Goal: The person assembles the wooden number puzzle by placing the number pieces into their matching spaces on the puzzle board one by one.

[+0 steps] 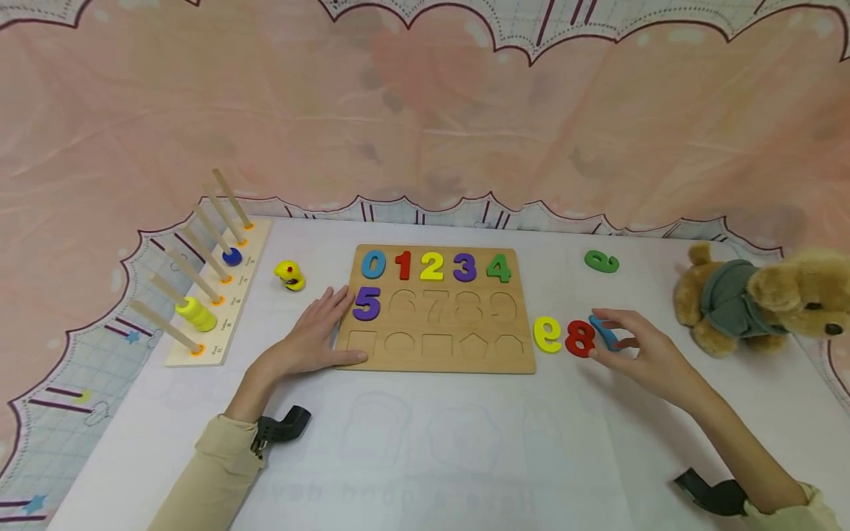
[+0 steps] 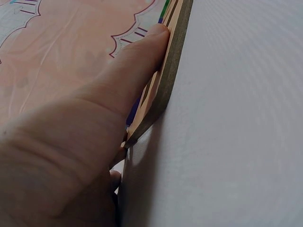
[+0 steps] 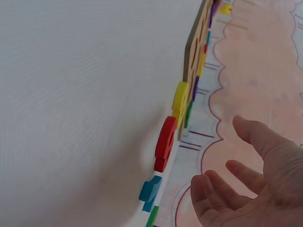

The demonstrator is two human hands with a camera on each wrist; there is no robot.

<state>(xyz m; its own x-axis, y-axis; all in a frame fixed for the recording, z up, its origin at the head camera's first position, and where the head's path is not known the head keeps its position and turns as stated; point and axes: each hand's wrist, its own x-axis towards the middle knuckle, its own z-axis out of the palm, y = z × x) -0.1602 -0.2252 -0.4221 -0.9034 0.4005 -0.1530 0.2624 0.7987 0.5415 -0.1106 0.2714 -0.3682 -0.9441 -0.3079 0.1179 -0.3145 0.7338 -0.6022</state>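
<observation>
A wooden number board [image 1: 432, 361] lies on the white table, with coloured numerals 0 to 4 in its top row and a purple 5 [image 1: 367, 303] in the row below. My left hand [image 1: 308, 332] rests along the board's left edge, fingers fairly straight, thumb [image 2: 147, 56] on its face near the lower corner. To the board's right lie a yellow numeral [image 1: 547, 335], a red 8 [image 1: 581, 338] and a blue number piece [image 1: 604, 332]. Above the blue piece, which it partly covers in the head view, my right hand [image 1: 647, 358] hovers with thumb and fingers spread, holding nothing.
A green numeral [image 1: 601, 261] lies farther back. At right sits a teddy bear [image 1: 737, 302] in a green top. A pegged counting stand [image 1: 229, 324] with blue and yellow beads is at left, beside a small yellow duck toy [image 1: 289, 275]. Patterned cloth rises behind the table.
</observation>
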